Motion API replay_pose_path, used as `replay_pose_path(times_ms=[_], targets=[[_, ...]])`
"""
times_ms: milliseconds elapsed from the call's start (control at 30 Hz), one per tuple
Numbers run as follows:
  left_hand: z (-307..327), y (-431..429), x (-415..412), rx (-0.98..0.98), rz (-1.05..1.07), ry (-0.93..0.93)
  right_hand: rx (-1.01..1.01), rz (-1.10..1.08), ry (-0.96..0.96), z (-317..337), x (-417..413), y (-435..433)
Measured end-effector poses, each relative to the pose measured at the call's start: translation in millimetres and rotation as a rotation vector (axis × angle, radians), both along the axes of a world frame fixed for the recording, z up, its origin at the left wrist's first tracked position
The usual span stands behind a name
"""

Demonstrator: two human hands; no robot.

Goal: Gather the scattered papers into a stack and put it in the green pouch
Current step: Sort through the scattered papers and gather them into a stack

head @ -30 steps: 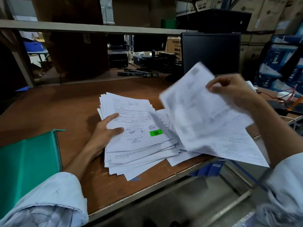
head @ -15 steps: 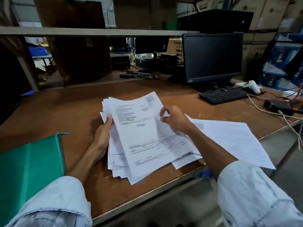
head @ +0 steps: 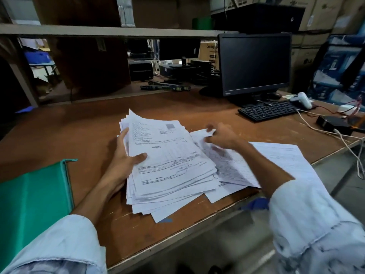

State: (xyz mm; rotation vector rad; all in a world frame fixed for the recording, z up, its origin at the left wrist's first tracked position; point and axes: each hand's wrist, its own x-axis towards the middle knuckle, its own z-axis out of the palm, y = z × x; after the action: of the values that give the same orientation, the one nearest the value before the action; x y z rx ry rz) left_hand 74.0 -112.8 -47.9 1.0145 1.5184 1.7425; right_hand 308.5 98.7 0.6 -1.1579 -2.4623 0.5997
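Note:
An untidy stack of printed papers lies on the brown table in front of me. My left hand grips the stack's left edge, thumb on the top sheet and fingers along the side. To the right my right hand, blurred, pinches the corner of a loose sheet beside the stack. More loose papers lie spread under my right forearm, reaching past the table's front edge. The green pouch lies flat at the left, its zipped edge facing the stack.
A dark monitor and black keyboard stand at the back right. A white handheld scanner, a black box and loose cables crowd the right edge. A shelf overhangs the table's back.
The sheets my right hand carried now lie on the stack. My left thumb has come onto the top sheet. My right hand has moved right to a loose sheet's corner.

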Motion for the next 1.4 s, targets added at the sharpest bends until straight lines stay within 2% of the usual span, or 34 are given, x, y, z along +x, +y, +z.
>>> replay_pose_path(times_ms=[133,233,367,567,700,900,967,1067,1100,1167,1200,1267,1400], targets=[[0.7,2.3,-1.7,0.022,-0.003,0.061,-0.079,-0.038,-0.317,12.7,77.5,27.2],[3.0,2.1,0.9,0.016,-0.016,0.066,0.006,-0.004,-0.535,18.3,101.7,29.0],[4.2,-1.9,3.5,0.024,0.004,0.073,-0.108,-0.009,-0.488,21.8,103.2,30.5],[7.4,-5.8,7.6,0.009,-0.005,0.072,-0.058,0.056,-0.385,35.8,115.8,27.1],[8.6,-5.9,9.8,0.009,0.027,0.118,-0.030,0.032,-0.073,42.7,128.9,36.1],[5.0,-5.1,4.5,0.016,0.002,0.106,0.148,-0.311,0.173,42.2,143.1,51.3],[3.8,-4.7,2.2,0.016,-0.005,0.102,0.019,-0.352,0.281,38.3,151.4,50.5],[3.7,-3.8,1.5,0.007,-0.009,0.097,-0.334,-0.214,0.247,33.7,157.7,37.6],[3.2,-3.6,0.9,0.000,-0.010,0.093,-0.365,-0.176,0.219,32.2,156.0,31.0],[2.7,-2.3,0.6,-0.027,-0.016,0.092,-0.239,-0.185,0.198,27.0,150.3,21.1],[2.8,-1.7,1.6,-0.043,-0.016,0.085,-0.181,-0.216,0.259,26.1,146.8,17.6],[3.7,-1.7,3.5,-0.066,0.002,0.045,-0.234,-0.206,0.531,31.0,138.7,13.2],[4.7,-2.9,4.4,-0.084,0.022,0.031,-0.389,0.050,0.956,58.1,123.9,9.5]])
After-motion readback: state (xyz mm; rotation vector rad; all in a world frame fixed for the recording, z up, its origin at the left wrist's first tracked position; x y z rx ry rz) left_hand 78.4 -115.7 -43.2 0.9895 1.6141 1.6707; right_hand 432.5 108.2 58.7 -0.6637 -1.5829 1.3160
